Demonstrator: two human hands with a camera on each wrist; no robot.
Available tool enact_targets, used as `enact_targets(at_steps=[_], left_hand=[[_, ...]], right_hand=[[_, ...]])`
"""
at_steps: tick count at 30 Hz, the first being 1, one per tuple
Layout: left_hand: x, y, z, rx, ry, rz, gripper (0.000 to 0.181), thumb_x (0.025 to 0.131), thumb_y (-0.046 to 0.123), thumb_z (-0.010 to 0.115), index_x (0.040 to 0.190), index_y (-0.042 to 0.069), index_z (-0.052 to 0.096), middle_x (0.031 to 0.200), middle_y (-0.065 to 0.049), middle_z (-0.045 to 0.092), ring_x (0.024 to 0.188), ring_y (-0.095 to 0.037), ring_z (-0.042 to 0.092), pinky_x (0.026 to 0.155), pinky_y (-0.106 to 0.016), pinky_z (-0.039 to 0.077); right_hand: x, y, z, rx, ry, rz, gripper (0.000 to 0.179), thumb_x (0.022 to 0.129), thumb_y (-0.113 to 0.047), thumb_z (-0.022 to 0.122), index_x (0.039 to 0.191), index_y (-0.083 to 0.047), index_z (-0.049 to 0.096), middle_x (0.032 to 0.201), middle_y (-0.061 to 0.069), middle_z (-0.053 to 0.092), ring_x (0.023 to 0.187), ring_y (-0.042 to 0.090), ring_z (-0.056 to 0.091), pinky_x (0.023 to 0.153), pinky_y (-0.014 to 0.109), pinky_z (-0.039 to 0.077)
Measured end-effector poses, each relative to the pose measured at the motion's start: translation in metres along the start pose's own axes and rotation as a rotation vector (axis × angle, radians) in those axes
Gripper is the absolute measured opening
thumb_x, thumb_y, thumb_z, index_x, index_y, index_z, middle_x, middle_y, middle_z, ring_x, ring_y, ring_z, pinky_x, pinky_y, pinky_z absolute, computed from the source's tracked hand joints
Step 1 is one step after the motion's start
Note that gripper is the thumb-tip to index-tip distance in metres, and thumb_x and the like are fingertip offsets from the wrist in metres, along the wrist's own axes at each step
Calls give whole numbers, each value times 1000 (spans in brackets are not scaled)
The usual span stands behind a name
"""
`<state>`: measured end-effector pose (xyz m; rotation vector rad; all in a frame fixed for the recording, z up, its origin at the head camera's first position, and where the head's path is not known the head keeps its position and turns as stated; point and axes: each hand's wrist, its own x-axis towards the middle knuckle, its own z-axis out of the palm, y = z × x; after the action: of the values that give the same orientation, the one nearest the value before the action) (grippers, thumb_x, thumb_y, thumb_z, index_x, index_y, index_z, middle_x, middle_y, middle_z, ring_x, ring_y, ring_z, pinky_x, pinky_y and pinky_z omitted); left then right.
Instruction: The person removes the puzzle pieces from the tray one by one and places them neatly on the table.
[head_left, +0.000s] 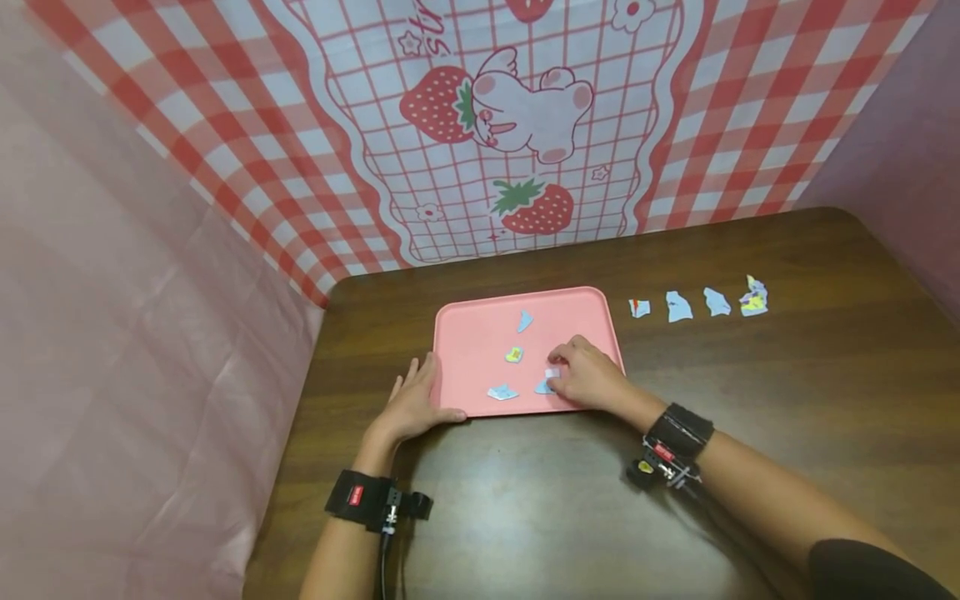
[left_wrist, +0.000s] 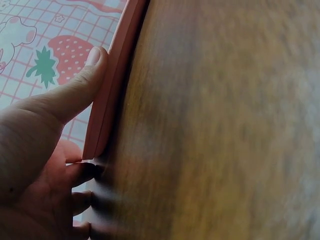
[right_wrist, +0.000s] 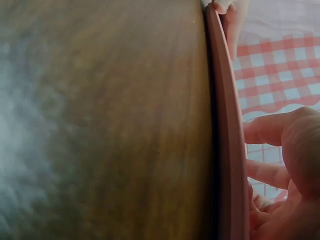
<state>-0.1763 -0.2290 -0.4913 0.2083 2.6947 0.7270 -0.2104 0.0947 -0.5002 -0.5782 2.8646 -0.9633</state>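
Note:
A pink tray (head_left: 480, 317) lies on the table. My left hand (head_left: 410, 406) is at its front left corner, fingers spread along the left side and thumb resting on the front rim. Over the tray's front right part, my right hand (head_left: 592, 375) holds a small pale paper piece (head_left: 552, 373) between thumb and fingers, which partly cover it. A light blue piece (head_left: 543, 387) lies just beneath. Also on the tray are a blue-and-white piece (head_left: 502, 392), a yellow piece (head_left: 513, 354) and a blue piece (head_left: 524, 320). The right wrist view hides the pieces behind the tray's rim.
Right of the tray, several paper pieces stand in a row on the brown table (head_left: 525, 500): one with red (head_left: 639, 308), two light blue ones (head_left: 678, 306), and a yellow-and-purple one (head_left: 753, 297). A strawberry-patterned cloth (head_left: 510, 192) hangs behind the table's far edge.

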Motion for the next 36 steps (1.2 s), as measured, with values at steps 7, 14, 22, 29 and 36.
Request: enact_targets(at_steps=[7, 14, 22, 29, 36], left_hand=[[0, 0, 0, -2, 0, 3, 126, 77, 63, 78, 162, 7, 4, 168, -11, 3, 154, -32, -5, 119, -59, 0], [-1, 1, -1, -6, 5, 2, 126, 77, 63, 78, 162, 6, 4, 168, -11, 4, 154, -33, -5, 119, -60, 1], [0, 2, -1, 0, 12, 13, 126, 77, 63, 78, 162, 5, 4, 168, -12, 4, 154, -34, -4, 119, -60, 1], [0, 0, 0, 4, -1, -1, 127, 77, 65, 77, 162, 8, 2, 168, -9, 3, 154, -31, -6, 120, -58, 0], [1, 0, 1, 3, 5, 7, 127, 77, 65, 77, 162, 6, 3, 168, -11, 4, 154, -33, -4, 119, -59, 1]], right_hand=[[-2, -1, 3, -22, -23, 29, 35, 78, -26, 80, 108, -9, 73, 104, 10, 56, 85, 27, 59, 74, 44, 50], [-3, -3, 2, -30, -22, 20, 27, 79, -24, 80, 101, -10, 73, 101, 8, 56, 84, 25, 58, 74, 44, 50], [-4, -4, 1, -2, -5, 13, 25, 79, -21, 81, 97, -10, 69, 95, 6, 57, 83, 23, 56, 74, 41, 48], [-5, -5, 4, 25, 20, -8, 24, 79, -17, 81, 96, -10, 65, 90, 4, 56, 77, 20, 54, 69, 37, 46], [-8, -6, 7, 54, 27, -5, 27, 82, -15, 80, 101, -10, 62, 78, -1, 58, 68, 18, 55, 61, 36, 44]])
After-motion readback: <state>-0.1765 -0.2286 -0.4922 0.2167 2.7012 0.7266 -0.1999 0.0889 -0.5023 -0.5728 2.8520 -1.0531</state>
